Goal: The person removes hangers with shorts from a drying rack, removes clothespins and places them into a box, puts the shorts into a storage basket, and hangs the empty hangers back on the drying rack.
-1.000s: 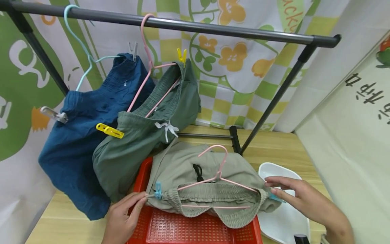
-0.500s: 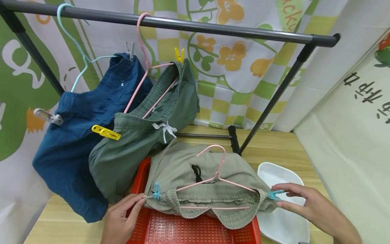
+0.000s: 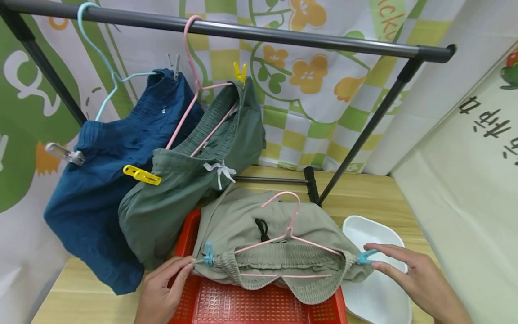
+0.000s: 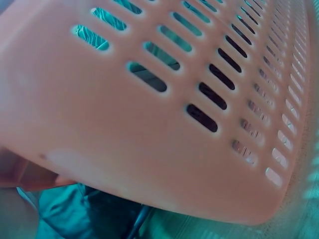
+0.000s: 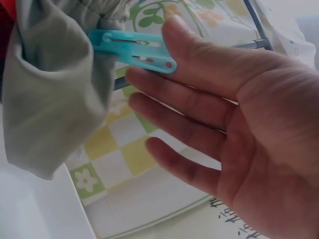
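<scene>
Khaki elastic-waist shorts [image 3: 307, 216] lie over a red basket [image 3: 251, 301], a pink hanger [image 3: 289, 231] inside their waistband. Between thumb and fingers, my left hand [image 3: 163, 288] pinches the shorts' waistband at its left end, beside a blue clothespin [image 3: 208, 254]. Another blue clothespin [image 5: 132, 49] is clipped to the waistband's right end. Around its handles my right hand [image 5: 224, 114] has loosely spread, fairly straight fingers, the thumb close to the handle end. The left wrist view shows mostly the basket's slotted wall [image 4: 124, 129]; the left hand's fingers are hidden there.
Over the shorts runs a dark rack bar [image 3: 243, 31]. Blue shorts [image 3: 109, 180] on a light-blue hanger and green shorts [image 3: 202, 180] on a pink one hang at the left, held by clothespins. A white tray [image 3: 380, 292] stands right of the basket.
My right hand has moved slightly right, and its fingers have spread from the right clothespin, which stays on the waistband. My left hand keeps its pinch.
</scene>
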{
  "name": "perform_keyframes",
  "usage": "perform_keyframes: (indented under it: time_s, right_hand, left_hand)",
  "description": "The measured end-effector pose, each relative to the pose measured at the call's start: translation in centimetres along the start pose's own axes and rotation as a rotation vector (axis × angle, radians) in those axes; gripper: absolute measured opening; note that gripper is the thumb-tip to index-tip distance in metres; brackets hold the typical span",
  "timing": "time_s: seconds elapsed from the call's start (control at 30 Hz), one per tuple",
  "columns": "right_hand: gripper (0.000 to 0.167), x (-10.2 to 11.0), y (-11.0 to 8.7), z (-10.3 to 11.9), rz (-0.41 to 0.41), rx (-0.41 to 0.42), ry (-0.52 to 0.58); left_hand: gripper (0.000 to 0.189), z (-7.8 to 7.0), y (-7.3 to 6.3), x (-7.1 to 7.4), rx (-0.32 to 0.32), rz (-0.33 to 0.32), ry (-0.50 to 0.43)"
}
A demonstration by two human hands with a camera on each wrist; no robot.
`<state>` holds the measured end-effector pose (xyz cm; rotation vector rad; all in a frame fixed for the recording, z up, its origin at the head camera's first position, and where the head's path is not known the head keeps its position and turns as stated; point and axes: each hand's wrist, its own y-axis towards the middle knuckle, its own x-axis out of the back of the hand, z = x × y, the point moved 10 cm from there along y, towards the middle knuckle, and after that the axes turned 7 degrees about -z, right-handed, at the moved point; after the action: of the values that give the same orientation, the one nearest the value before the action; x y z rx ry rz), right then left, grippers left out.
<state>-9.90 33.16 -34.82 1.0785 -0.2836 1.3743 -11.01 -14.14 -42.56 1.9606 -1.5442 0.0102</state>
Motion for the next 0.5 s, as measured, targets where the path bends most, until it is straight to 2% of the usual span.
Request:
perform_keyframes:
  time_s: [0.1,0.27,0.5]
  right_hand:
    - [0.052,0.05,0.07,0.22,-0.014,0.037,0.019]
    - [0.049,0.13,0.18,0.27,-0.026,0.049,0.032]
    - [0.042,0.95,0.22,0.17,-0.111,0.087,0.068]
  left_hand:
    - [0.028,0.1,-0.04,-0.11,0.02,0.016,0.015]
    - [0.026,0.23,-0.08,-0.24,0.046,0.032,0.033]
    - [0.026,0.32,-0.12,-0.38,0.051,0.042,0.026]
